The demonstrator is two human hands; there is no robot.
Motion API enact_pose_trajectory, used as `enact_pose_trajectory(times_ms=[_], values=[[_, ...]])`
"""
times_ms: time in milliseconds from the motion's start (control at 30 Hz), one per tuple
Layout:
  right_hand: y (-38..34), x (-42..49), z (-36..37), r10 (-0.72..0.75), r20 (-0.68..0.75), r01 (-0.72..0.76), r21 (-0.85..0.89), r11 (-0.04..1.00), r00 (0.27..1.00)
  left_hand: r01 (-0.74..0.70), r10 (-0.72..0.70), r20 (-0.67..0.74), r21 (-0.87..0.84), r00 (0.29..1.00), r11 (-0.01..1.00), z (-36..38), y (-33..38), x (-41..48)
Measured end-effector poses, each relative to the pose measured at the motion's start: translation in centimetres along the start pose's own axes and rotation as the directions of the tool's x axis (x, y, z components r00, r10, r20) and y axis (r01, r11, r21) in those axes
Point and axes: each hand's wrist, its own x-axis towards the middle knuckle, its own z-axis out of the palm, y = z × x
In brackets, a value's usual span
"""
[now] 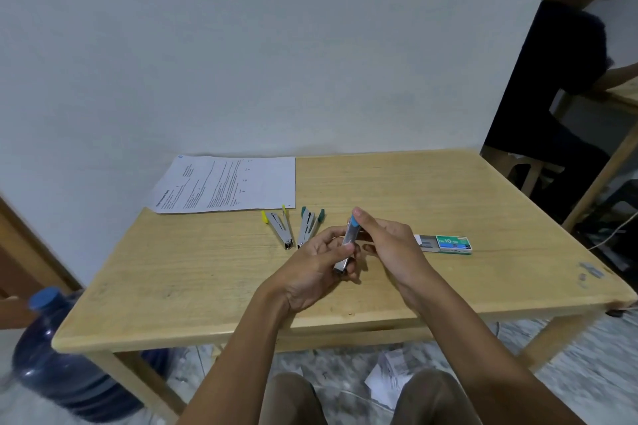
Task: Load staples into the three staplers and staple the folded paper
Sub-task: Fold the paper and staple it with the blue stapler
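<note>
A blue-tipped stapler (pixel 349 239) is held above the middle of the wooden table (pixel 207 286). My left hand (pixel 321 272) grips its lower metal body. My right hand (pixel 386 245) holds its upper end, fingertips at the blue tip. A yellow stapler (pixel 278 226) and a teal stapler (pixel 309 226) lie swung open side by side on the table, just left of my hands. A green staple box (pixel 445 244) lies slid partly open to the right of my right hand. The printed paper (pixel 228 185) lies flat at the table's back left.
A blue water jug (pixel 58 355) stands on the floor by the table's left front leg. Crumpled paper (pixel 390 376) lies on the floor under the table. Another person (pixel 552 79) sits at a second table at the far right. A wall runs behind the table.
</note>
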Motion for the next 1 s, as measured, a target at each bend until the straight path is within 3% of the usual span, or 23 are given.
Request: enact_pose_trajectory(times_ms=[233, 300, 367, 400, 467, 500, 567, 667, 733, 800, 867, 1000], values=[[-1.0, -0.6, 0.6, -0.082, -0.08, 0.083, 0.01, 0.996, 0.993, -0.016, 0.013, -0.043, -0.056, 0.999, 0.998, 0.3, 0.3, -0.6], [-1.6, -0.2, 0.9, -0.155, -0.124, 0.157, 0.005, 0.988, 0.98, -0.066, 0.096, -0.183, 0.164, 0.978, 0.984, -0.2, 0.9, -1.0], [-2.6, 0.6, 1.2, -0.177, -0.134, 0.182, 0.024, 0.983, 0.975, -0.135, 0.312, -0.369, 0.433, 0.876, 0.891, -1.3, 2.4, -1.6], [-3.2, 1.0, 1.3, -0.172, -0.119, 0.177, 0.031, 0.984, 0.978, -0.166, 0.41, -0.467, 0.478, 0.783, 0.862, -2.0, 3.6, -2.1], [-4.2, 1.8, 1.5, -0.154, -0.059, 0.156, 0.024, 0.988, 0.986, -0.19, 0.527, -0.651, 0.516, 0.546, 0.835, -4.5, 5.8, -2.6], [-4.8, 2.3, 1.7, -0.153, -0.032, 0.153, 0.011, 0.988, 0.988, -0.136, 0.554, -0.72, 0.554, 0.418, 0.822, -6.4, 6.8, -2.6], [-5.8, 3.0, 2.2, -0.174, 0.01, 0.174, -0.024, 0.984, 0.985, 0.129, 0.577, -0.781, 0.615, 0.239, 0.778, -11.1, 7.9, -2.4], [-7.3, 4.1, 3.2, -0.186, 0.052, 0.189, -0.056, 0.98, 0.981, 0.61, 0.479, -0.874, 0.425, 0.083, 0.669, -16.8, 8.2, -2.1], [-8.1, 4.9, 3.6, -0.189, 0.062, 0.194, -0.076, 0.978, 0.98, 0.759, 0.46, -0.888, 0.303, 0.005, 0.576, -18.5, 8.3, -2.1], [-8.6, 5.6, 4.0, -0.2, 0.07, 0.206, -0.09, 0.974, 0.977, 0.811, 0.448, -0.894, 0.283, 0.029, 0.513, -19.7, 8.6, -1.8], [-9.0, 6.2, 4.4, -0.204, 0.074, 0.21, -0.093, 0.973, 0.976, 0.797, 0.383, -0.922, 0.269, 0.052, 0.54, -20.6, 9.5, -1.5], [-9.2, 6.6, 4.9, -0.205, 0.073, 0.211, -0.08, 0.974, 0.976, 0.777, 0.37, -0.929, 0.231, -0.003, 0.585, -22.1, 10.1, -1.0]])
